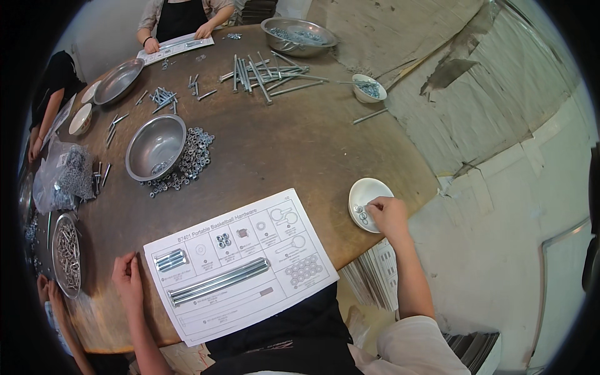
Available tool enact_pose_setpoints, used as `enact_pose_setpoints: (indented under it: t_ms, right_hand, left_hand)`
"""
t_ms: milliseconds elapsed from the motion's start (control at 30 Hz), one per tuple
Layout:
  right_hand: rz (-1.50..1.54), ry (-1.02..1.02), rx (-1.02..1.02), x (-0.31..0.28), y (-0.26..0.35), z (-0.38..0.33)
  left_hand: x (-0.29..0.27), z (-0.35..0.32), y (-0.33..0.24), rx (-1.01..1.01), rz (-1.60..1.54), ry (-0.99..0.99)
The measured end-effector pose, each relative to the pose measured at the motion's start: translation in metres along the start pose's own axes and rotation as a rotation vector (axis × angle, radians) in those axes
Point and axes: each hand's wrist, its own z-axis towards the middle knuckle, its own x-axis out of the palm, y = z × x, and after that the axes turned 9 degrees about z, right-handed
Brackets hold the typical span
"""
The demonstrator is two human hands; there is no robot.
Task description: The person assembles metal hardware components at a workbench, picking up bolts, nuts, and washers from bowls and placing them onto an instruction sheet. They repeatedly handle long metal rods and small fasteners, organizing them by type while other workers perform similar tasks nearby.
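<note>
My right hand (389,217) reaches into a small white bowl (372,186) that holds several thin metal rings, likely washers (360,214). Its fingertips are pinched together among them, and what they grip is hidden. Beside the left edge of a printed hardware sheet (212,328), my left hand (128,278) rests on the table, fingers loosely extended and holding nothing. On the sheet lie short bolts (170,260), a cluster of nuts (224,240) and long bolts (219,281) laid side by side across its middle.
Loose nuts (195,150) surround a steel bowl (155,140). Farther off are piled long bolts (256,74), a large steel basin (300,28) and a small parts bowl (369,89). A tray of screws (67,256) stands left, near another person's hand (53,290). Another person works across the table (312,125).
</note>
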Motion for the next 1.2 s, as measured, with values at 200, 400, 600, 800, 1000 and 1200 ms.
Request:
enact_pose_setpoints:
  t_ms: [200,400,600,800,1000,1200]
  right_hand:
    - [0.041,-0.032,0.08,-0.007,0.012,0.004]
    - [0.337,0.102,-0.25,0.046,0.102,-0.013]
    - [0.365,0.484,-0.308,0.113,0.164,-0.024]
    - [0.262,0.509,-0.267,0.12,0.161,-0.022]
    - [0.207,0.484,-0.276,0.115,0.16,-0.025]
    - [0.475,0.425,-0.156,0.128,0.152,-0.021]
  left_hand:
    - [-0.001,-0.002,-0.015,0.098,0.084,-0.109]
    - [-0.002,0.002,-0.021,-0.028,0.056,-0.076]
    - [-0.002,-0.001,-0.02,-0.039,0.025,-0.088]
    - [-0.003,0.001,-0.021,-0.035,0.03,-0.08]
    - [0.002,0.002,-0.027,-0.079,-0.015,-0.063]
    - [0.002,0.054,-0.037,-0.213,-0.288,-0.024]
